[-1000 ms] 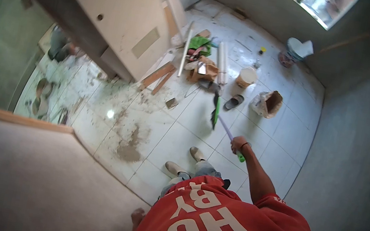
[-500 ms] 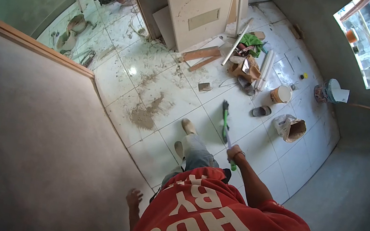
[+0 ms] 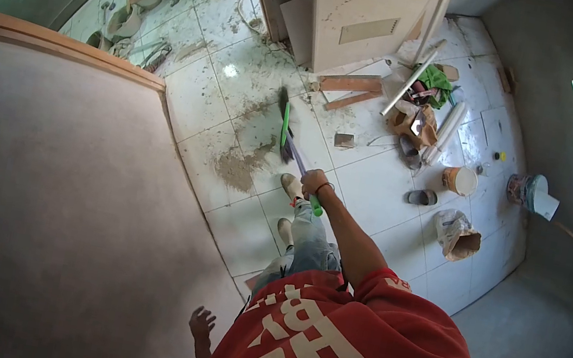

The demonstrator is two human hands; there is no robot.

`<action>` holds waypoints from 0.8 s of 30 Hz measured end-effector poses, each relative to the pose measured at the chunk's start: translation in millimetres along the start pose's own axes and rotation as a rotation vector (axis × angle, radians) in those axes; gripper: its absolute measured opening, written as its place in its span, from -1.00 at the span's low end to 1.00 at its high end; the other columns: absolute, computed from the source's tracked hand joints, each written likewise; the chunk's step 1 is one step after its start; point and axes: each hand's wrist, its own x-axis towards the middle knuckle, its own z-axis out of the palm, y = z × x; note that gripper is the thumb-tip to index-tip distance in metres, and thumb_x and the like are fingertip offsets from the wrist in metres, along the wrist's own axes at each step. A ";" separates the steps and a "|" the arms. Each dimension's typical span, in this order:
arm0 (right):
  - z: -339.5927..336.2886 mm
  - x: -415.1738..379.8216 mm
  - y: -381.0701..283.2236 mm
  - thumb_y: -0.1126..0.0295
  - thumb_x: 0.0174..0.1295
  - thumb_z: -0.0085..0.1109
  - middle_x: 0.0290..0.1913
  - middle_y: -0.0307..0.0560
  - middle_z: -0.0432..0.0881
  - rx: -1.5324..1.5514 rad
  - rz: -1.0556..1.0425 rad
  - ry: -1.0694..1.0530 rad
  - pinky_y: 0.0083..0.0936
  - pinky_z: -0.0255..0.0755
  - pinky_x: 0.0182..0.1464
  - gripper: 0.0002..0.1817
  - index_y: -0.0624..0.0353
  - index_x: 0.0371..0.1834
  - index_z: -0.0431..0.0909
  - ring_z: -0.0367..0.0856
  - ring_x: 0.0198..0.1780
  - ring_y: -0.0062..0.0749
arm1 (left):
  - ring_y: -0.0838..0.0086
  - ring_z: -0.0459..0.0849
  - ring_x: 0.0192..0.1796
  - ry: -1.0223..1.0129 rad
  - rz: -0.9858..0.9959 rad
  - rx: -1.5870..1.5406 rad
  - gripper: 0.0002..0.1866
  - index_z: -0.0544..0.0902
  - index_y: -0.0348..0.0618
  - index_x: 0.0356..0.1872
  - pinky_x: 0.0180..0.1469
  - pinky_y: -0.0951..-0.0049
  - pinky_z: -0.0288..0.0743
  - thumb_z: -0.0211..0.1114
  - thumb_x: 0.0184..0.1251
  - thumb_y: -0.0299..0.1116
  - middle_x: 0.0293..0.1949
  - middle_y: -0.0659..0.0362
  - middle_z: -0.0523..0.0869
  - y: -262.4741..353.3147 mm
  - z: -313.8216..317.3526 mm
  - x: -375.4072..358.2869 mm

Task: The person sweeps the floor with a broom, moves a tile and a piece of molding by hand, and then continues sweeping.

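Broom (image 3: 291, 141) in right hand (image 3: 313, 182), handle slanting, head toward dirt pile (image 3: 241, 167).

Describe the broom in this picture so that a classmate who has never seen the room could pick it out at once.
Start at the white tiled floor, near the pile of sandy dirt beside the low wall. The broom stands just above that pile, its purple handle held in the person's right hand. Its bright green head and green handle end set it apart from the brown planks and white pipes nearby.
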 end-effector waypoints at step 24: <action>-93.8 96.2 -39.7 0.23 -0.16 0.39 -0.46 -0.02 0.76 -0.343 -0.225 0.116 -0.24 0.61 -0.29 -0.86 0.01 -0.58 0.75 0.80 -0.36 -0.20 | 0.25 0.78 -0.09 0.131 -0.122 -0.334 -0.49 0.46 -0.15 0.34 -0.13 0.29 0.59 0.27 0.39 -0.33 -0.02 0.02 0.72 -30.6 98.6 -69.8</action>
